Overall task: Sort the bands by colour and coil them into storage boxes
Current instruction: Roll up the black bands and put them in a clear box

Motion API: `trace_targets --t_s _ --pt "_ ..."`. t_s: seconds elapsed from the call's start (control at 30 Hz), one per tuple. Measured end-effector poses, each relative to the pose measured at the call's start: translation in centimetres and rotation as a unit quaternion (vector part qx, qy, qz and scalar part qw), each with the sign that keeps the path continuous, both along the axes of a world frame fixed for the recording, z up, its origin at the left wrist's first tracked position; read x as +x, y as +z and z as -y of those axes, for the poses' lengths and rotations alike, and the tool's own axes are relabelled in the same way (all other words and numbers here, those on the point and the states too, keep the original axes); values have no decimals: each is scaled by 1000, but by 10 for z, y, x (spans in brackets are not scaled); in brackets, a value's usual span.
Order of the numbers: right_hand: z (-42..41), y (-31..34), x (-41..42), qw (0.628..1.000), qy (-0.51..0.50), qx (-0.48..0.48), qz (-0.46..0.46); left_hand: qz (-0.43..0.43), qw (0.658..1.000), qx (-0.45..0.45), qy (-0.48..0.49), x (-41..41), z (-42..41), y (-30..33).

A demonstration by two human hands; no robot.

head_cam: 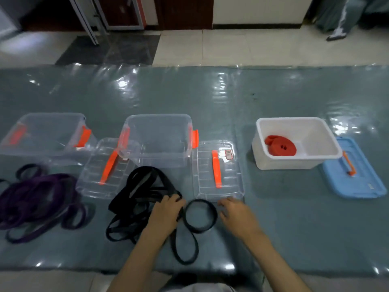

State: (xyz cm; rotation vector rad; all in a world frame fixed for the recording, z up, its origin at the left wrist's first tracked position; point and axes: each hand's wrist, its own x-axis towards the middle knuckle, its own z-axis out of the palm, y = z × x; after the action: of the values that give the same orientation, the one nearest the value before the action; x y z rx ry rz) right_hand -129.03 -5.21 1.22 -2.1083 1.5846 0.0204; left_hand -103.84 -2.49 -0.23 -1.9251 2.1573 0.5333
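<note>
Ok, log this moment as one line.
left hand grips black band mid-coil | right hand open beside loop | red band coiled in white box | purple bands loose

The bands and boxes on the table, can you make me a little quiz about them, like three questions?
1. True or false: the white box already holds a coiled red band.
2. Which pile lies nearest the left hand? A purple bands, B black bands, C the red band.
3. What colour is the lid lying beside the white box?

Key
1. True.
2. B. The left hand rests on the black bands, next to a black loop; the right hand is open beside that loop.
3. Blue, with an orange handle.
</note>
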Motion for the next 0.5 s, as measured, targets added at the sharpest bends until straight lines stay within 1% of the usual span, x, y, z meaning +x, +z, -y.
trace_targets --t_s 0.07,0.17,0.2,0.3,0.4,0.5 --pt "-13 -17 24 999 17 31 10 -12 998 34 -46 21 -5 -13" --pt "-30 -40 49 996 52 49 -43 -34 997 17 -72 40 -12 -25" --pt "-33 -46 53 995 46 71 -45 -34 996 8 -81 44 -14 -27" --pt "-39 -56 58 994 23 109 1 -45 995 -13 -87 55 -19 -30" --pt "-40 -59 57 995 2 103 15 -64 995 -29 -73 66 -24 -32" --pt "-39 -56 58 995 -35 87 -17 -88 992 -56 -64 74 -26 -33"
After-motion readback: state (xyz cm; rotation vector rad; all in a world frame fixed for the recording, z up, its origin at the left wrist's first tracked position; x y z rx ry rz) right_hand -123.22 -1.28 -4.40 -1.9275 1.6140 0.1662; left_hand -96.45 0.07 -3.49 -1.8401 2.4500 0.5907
